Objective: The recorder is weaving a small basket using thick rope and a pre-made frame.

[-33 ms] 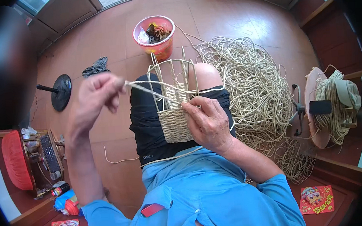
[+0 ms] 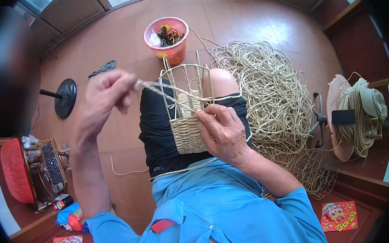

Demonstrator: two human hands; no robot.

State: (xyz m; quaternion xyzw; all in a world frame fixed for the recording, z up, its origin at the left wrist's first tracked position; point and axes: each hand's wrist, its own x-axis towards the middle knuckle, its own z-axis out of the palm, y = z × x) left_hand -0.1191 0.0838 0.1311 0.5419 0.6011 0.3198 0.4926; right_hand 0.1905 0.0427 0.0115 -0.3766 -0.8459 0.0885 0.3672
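Note:
A half-woven straw-coloured basket (image 2: 187, 138) rests on my lap, its lower wall tightly woven, with bare upright strands and a hoop above. My right hand (image 2: 224, 130) is closed, thumb and fingers pinching the right end of the woven edge. Out to the left, my left hand (image 2: 109, 93) is raised and slightly blurred, its fingers closed on a looped twisted cord (image 2: 167, 92). Two lengths of that cord run taut from it across the open frame toward the basket's right side. The exact spot under my right fingertips is hidden.
A large heap of loose cord (image 2: 265, 98) lies right of my knee. Ahead stands a pink bucket (image 2: 174, 50) of dark scraps. A stool with coiled cord (image 2: 358, 110) is far right; a black round base (image 2: 65, 99) and a red stool (image 2: 15, 172) are left.
My left hand has shifted slightly right and up with the cord. My right hand and the basket stay where they were.

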